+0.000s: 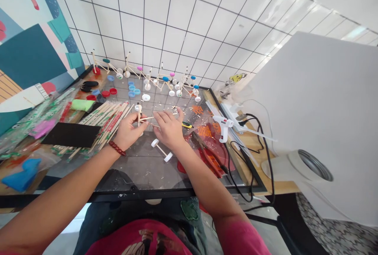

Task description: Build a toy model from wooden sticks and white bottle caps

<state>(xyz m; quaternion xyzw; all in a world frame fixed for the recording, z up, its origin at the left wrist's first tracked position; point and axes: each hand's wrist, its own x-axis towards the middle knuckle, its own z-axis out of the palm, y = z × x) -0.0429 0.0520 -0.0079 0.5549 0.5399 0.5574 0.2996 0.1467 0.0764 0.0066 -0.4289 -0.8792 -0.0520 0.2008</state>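
My left hand (130,129) is closed around a small frame of wooden sticks (139,118), with a white cap wheel at its far end. Thin sticks of that frame reach right to my right hand (169,128), whose thumb and forefinger pinch at them; the exact grip is partly hidden. Just below my right hand, an axle with two white cap wheels (161,150) lies loose on the tabletop. Behind both hands stand several small stick tricycles (165,83) with cap wheels and coloured seats. A yellow utility knife (187,125) rests beyond my right wrist.
Wooden chopsticks (103,123) and a black sheet (71,134) lie left. Blue caps (132,89) and red caps (105,93) sit farther back. On the right are a white glue gun (223,127), its black cable (236,182) and red-handled pliers (209,154).
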